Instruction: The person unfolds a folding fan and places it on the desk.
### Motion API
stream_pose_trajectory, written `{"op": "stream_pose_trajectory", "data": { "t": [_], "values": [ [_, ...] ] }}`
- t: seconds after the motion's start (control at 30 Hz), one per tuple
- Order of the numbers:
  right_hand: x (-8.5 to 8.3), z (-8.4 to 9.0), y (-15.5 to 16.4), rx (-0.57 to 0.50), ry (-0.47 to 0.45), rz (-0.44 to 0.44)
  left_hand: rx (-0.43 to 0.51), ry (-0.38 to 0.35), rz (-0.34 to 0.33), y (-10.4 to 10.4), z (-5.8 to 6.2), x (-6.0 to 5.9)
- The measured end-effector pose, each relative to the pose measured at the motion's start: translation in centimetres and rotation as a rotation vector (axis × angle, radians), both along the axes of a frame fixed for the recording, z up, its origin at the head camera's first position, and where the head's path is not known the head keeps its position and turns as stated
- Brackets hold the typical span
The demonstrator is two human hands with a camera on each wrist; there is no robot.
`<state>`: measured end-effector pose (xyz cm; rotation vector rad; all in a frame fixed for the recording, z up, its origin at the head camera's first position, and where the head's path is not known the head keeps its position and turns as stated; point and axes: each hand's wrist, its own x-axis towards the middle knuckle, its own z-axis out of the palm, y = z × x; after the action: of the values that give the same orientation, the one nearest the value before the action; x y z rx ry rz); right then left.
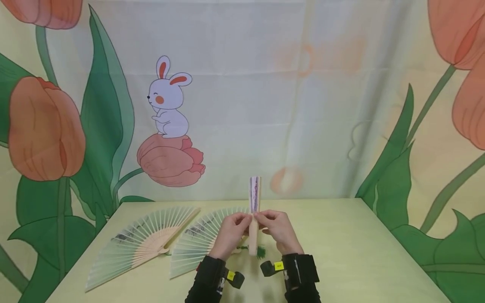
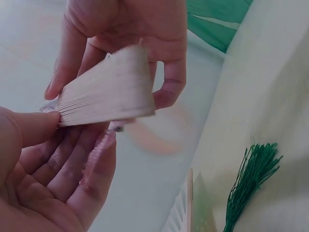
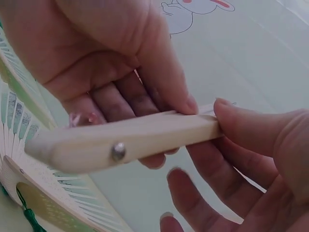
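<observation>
Upright in front of me is a nearly closed folding fan (image 1: 253, 242) with pale wooden ribs and a purple-and-white leaf (image 1: 255, 193). My left hand (image 1: 229, 235) pinches one side of it between thumb and fingers. The right hand (image 1: 280, 231) pinches the opposite side at about the same height. A metal rivet (image 3: 118, 152) shows near the rounded end of the ribs in the right wrist view. From that end hangs a pink cord (image 2: 96, 157) by my left fingers. The left wrist view shows the rib edges stacked close together.
Two spread pale green folding fans lie on the table to the left: an outer fan (image 1: 151, 244) and an inner fan (image 1: 197, 242), partly behind my left hand. A green tassel (image 2: 251, 183) lies on the table (image 1: 348, 252). A printed cloth backdrop (image 1: 242, 105) stands behind.
</observation>
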<state>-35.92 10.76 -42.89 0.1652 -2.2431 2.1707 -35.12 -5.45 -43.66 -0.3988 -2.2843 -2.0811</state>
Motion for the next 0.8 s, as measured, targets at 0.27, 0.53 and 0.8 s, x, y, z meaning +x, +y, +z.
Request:
{"op": "stream_pose_trajectory", "data": {
  "t": [0.27, 0.53, 0.8],
  "values": [
    [0.07, -0.06, -0.43, -0.031, 0.013, -0.041, 0.095, -0.005, -0.033, -0.63, -0.84, -0.54],
    [0.05, 0.25, -0.34, -0.042, -0.010, -0.097, 0.131, -0.031, 0.002, -0.79, -0.78, -0.72],
    [0.00, 0.43, -0.49, -0.012, -0.011, -0.138, 0.148, -0.039, 0.024, -0.86, -0.60, -0.67]
  ]
}}
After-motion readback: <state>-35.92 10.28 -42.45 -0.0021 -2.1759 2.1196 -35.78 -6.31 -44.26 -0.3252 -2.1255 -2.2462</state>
